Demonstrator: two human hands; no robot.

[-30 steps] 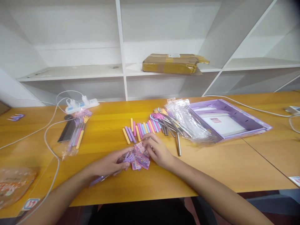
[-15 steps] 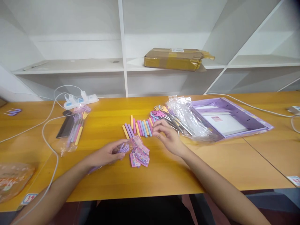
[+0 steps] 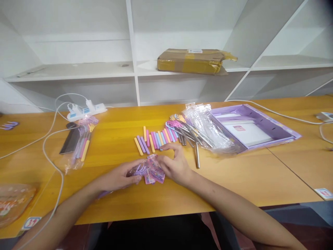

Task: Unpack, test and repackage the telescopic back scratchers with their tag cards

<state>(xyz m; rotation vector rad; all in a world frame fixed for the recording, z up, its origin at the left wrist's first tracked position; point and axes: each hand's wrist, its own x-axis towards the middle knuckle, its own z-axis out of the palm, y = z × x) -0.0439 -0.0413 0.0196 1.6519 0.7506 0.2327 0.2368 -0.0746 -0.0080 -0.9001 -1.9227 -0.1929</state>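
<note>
My left hand is wrapped round a purple hand-shaped back scratcher in a clear plastic bag, its finger end poking out past my thumb. Just right of it lies a small pile of pink and purple printed cards. Over the right edge of that pile is my right hand, thumb and forefinger apart, the thumb close to or touching the cards. Beyond both hands, a row of yellow, purple, pink and blue handle tubes lies on the table. Several metal-rod back scratchers with hand-shaped heads are heaped to the right.
Clear plastic bags lie beside a purple box tray. Bagged back scratchers are at the left, near a power strip with trailing white cables. An orange-printed pouch sits front left. A taped carton rests on the shelf.
My right hand has moved left and down from near the tubes to the cards. My left hand has shifted slightly right with the bagged back scratcher. A metal rod now shows where my right hand was.
</note>
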